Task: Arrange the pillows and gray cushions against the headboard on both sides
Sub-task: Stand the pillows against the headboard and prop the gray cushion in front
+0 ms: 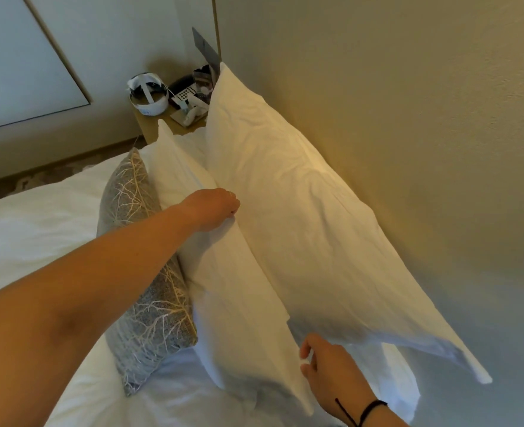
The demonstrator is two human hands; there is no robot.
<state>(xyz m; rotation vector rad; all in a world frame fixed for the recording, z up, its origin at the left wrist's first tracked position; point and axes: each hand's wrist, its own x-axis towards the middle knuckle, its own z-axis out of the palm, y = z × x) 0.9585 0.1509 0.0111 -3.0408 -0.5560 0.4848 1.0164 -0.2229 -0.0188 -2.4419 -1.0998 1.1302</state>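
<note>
On this side the job looks nearly done; the other side is out of view. The big crumpled white back pillow (300, 204) leans on the smooth headboard (408, 118). My left hand (214, 208) pinches the front pillow (239, 303), right hand (325, 365) loosely curled at its near corner, grip unclear. The woven gray cushion (150, 303), branch-patterned, stands left of it.

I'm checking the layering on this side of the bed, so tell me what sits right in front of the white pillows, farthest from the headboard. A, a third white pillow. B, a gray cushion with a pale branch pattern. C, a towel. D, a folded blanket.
B: the gray cushion with pale branch lines stands on edge against the front white pillow, with the back white pillow leaning on the headboard.
</note>
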